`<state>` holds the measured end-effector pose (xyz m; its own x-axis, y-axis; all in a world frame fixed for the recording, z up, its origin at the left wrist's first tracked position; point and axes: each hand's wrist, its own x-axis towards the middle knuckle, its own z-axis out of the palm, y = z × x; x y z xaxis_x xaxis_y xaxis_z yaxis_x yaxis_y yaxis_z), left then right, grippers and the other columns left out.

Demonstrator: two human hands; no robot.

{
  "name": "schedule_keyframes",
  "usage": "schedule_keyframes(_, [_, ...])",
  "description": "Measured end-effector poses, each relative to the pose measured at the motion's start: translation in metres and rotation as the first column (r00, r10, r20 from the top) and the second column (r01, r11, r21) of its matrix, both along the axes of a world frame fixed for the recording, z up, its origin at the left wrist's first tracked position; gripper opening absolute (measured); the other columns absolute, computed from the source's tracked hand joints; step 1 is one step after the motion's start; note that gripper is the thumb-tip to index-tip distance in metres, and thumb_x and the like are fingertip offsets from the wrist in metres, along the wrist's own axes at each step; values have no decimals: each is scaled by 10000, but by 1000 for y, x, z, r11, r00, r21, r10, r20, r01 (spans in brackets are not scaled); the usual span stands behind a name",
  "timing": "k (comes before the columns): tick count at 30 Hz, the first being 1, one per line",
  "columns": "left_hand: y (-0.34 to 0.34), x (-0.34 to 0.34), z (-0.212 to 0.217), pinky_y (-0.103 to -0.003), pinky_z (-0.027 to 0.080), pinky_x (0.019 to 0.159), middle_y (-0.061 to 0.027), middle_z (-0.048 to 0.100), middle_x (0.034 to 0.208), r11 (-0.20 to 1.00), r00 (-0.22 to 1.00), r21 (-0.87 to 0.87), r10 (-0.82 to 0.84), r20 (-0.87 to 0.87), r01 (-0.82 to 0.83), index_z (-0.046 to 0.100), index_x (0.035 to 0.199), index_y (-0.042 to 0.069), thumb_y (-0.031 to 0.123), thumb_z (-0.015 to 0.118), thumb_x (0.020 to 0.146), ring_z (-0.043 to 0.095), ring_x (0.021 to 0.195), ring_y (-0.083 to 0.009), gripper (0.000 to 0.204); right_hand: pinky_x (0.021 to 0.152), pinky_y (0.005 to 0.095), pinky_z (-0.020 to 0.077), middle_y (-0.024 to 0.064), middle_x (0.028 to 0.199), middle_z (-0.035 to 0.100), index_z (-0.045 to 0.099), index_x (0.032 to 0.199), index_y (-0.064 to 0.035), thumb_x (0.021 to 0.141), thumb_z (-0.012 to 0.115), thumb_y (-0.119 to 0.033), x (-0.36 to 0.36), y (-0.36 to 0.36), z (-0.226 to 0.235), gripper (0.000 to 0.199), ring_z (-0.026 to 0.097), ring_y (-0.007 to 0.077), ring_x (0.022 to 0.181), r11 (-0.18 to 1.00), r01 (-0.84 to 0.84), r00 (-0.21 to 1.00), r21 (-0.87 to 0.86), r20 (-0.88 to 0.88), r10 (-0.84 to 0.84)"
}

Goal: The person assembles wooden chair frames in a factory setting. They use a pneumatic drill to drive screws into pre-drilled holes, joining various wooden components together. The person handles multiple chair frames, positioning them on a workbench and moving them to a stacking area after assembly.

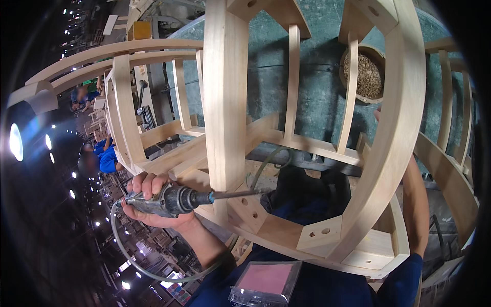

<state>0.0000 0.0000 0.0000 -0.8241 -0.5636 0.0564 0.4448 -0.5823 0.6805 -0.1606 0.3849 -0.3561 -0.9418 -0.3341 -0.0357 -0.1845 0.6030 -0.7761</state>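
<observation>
My left hand (153, 192) is wrapped round an air screwdriver (176, 199), whose long bit points right, across the front of a pale wooden chair frame (225, 97). A clear hose runs from the tool's rear end. On the far side of the frame's curved right-hand rail, my right hand (378, 113) shows only as a bit of finger below a round bowl (379, 56). Small brownish pieces, too fine to name, fill the bowl. The frame hides the rest of that hand; its forearm (415, 204) shows to the right of the rail.
Under the frame lies a worn green tabletop (319, 66). Another slatted wooden frame (128, 102) stands at the left, and curved wooden parts (445, 179) are at the right. A badge holder (265, 279) hangs on my front. People in blue are in the left background.
</observation>
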Motion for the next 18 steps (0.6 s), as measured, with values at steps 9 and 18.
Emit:
schedule_keyframes(9, [15, -9, -19, -293, 387, 701, -14, 526, 884, 987, 997, 137, 79, 13, -80, 526, 922, 103, 221, 674, 868, 498, 731, -125, 196, 825, 502, 519, 238, 906, 691, 697, 1022, -48, 842, 668, -264, -71, -10, 33, 283, 666, 399, 925, 649, -569, 815, 505, 453, 362])
schedule_keyframes(18, [8, 2, -31, -299, 440, 647, -21, 583, 820, 942, 993, 330, 88, -75, -59, 570, 915, 100, 38, 764, 740, 587, 630, -144, 269, 826, 500, 520, 246, 882, 682, 675, 1058, -37, 842, 654, -239, -93, -12, 18, 297, 660, 425, 900, 543, -632, 772, 553, 393, 499])
